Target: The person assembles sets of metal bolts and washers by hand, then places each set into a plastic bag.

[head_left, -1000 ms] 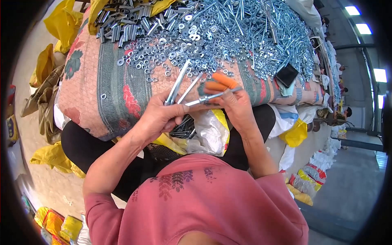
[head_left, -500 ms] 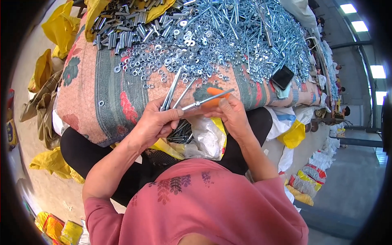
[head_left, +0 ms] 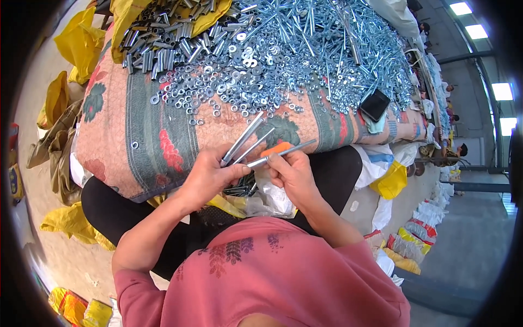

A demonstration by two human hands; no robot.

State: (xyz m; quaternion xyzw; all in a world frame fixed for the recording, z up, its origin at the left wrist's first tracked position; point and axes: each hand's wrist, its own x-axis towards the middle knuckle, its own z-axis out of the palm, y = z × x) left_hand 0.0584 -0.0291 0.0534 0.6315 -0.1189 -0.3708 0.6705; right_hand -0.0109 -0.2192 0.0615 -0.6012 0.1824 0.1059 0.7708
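Grey floor [head_left: 457, 234], bright rectangular panels [head_left: 476, 31]

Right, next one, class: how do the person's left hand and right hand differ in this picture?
The left hand holds upward-slanting metal rods, fanned slightly apart; the right hand pinches a single slender rod that lies across between the two hands.
An orange covering shows at the right hand's fingers; none shows on the left hand.
Shared: both hands are closed on metal pieces.

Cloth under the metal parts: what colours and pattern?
The cloth is peach with greyish-green bands and red and green floral motifs; head view.
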